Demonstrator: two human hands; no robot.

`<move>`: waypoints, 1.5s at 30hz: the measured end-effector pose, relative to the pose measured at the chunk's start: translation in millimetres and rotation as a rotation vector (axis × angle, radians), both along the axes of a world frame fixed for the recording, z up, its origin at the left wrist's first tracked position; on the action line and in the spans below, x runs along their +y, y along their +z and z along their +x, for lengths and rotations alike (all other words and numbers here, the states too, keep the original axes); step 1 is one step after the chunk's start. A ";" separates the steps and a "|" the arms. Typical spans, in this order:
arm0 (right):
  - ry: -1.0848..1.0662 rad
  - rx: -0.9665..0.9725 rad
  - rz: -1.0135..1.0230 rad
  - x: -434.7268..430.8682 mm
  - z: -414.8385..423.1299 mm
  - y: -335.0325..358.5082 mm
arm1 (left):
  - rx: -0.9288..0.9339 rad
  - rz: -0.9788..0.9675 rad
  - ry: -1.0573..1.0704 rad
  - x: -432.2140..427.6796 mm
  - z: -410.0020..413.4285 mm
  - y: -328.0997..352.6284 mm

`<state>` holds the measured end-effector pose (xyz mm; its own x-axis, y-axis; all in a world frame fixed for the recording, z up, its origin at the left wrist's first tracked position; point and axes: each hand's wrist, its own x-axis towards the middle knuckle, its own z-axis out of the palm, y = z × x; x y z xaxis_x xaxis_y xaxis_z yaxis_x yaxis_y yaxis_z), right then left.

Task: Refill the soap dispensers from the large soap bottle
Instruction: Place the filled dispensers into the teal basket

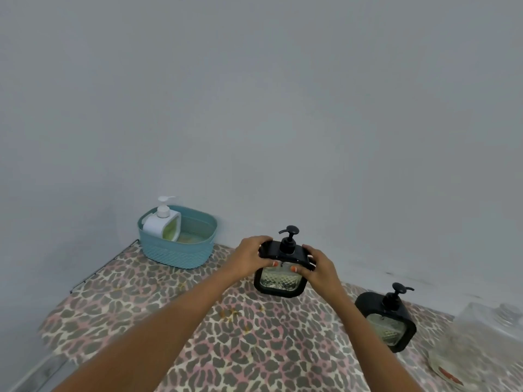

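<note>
A black-framed soap dispenser (279, 281) with a clear patterned body stands on the leopard-print table (169, 321). Both hands hold its black pump lid: my left hand (250, 257) grips the lid's left end, my right hand (319, 264) its right end. The lid looks slightly raised above the body. A second black dispenser (387, 323) stands further right, untouched. A large clear soap bottle (478, 340) lies blurred at the right edge. A white dispenser (162, 224) holding greenish soap sits inside a teal basket (181, 251).
The teal basket stands at the table's far left corner against a plain grey wall (283, 108). A few yellowish specks (230, 314) lie on the cloth in front of the held dispenser. The table's left edge drops off near the lower left.
</note>
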<state>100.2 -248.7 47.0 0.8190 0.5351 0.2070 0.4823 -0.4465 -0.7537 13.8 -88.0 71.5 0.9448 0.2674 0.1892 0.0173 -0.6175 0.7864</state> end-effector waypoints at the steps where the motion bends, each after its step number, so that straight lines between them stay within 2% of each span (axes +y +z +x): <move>1: 0.021 -0.002 0.002 7.8 -0.6 7.0 | -0.010 0.005 0.015 7.2 -3.6 5.5; 13: 0.262 -0.041 -0.050 130.1 0.3 56.0 | -0.111 0.051 0.229 110.4 -40.3 41.1; 21: 0.420 -0.040 -0.132 206.9 21.7 65.7 | -0.172 0.062 0.394 168.1 -33.1 34.0; 26: 0.504 -0.116 -0.243 249.7 41.3 67.0 | -0.213 0.026 0.513 190.6 -25.8 21.6; 34: 0.584 -0.206 -0.437 291.6 53.4 40.4 | -0.108 -0.015 0.644 198.2 -16.6 -16.2; 39: 0.573 -0.246 -0.518 303.8 52.1 11.0 | 0.003 0.109 0.678 199.3 -18.0 -35.1; 45: 0.567 -0.252 -0.484 317.5 47.3 -4.7 | 0.100 0.272 0.719 195.9 -15.5 -47.4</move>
<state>147.6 68.8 42.3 0.3530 0.9356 -0.0128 0.8652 -0.3315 -0.3762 -1.7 107.9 24.1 0.5725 0.7780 0.2589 0.5502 -0.5986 0.5822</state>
